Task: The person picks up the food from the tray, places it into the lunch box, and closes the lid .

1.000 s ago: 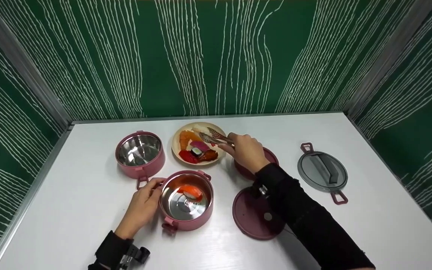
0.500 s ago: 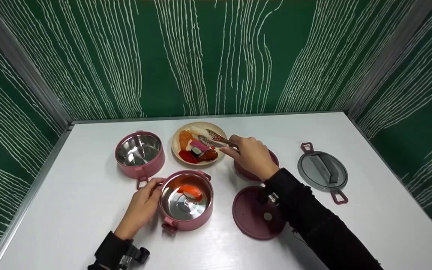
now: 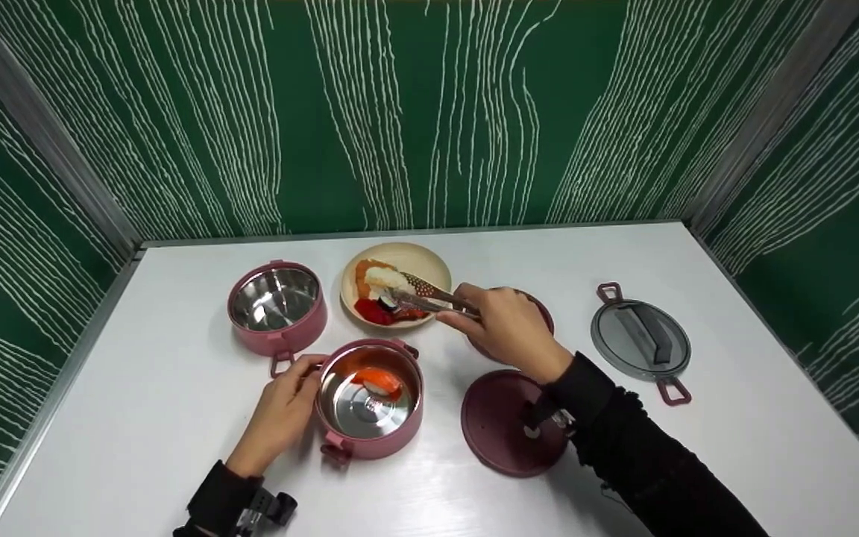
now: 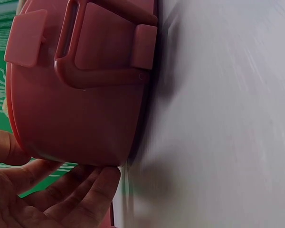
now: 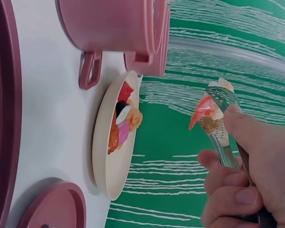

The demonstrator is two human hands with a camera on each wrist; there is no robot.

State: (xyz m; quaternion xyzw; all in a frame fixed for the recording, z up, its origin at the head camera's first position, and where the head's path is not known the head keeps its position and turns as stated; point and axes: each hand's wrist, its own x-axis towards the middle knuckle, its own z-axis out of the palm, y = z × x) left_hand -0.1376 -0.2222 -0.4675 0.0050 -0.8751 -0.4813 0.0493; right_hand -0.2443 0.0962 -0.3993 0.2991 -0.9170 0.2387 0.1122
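Right hand [image 3: 511, 324]: fingers curled round the tongs [image 5: 223, 97]. Tong tips are closed on a shrimp-like piece [image 5: 206, 108], white with a red tail, lifted over the plate [image 3: 416, 257]. Plate sits by the back edge of the worktop [image 3: 139, 418], a bit left of that edge's middle, with red, orange, pink and brown food on its left and front part.

Left hand [image 3: 280, 406]: fingers mostly extended, slightly bent, thumb spread; they touch the left wall of the near pot [image 3: 377, 447]. Orange-red piece [image 3: 379, 382] lies inside that pot.

Second pot [image 3: 303, 332]: toward the worktop's back-left corner. Maroon lid [image 3: 500, 447]: right of the near pot, partly under the forearm. Grey lid [image 3: 627, 350]: toward the right edge. Round red item [image 5: 61, 206] below the right hand: lid or dish, can't tell.
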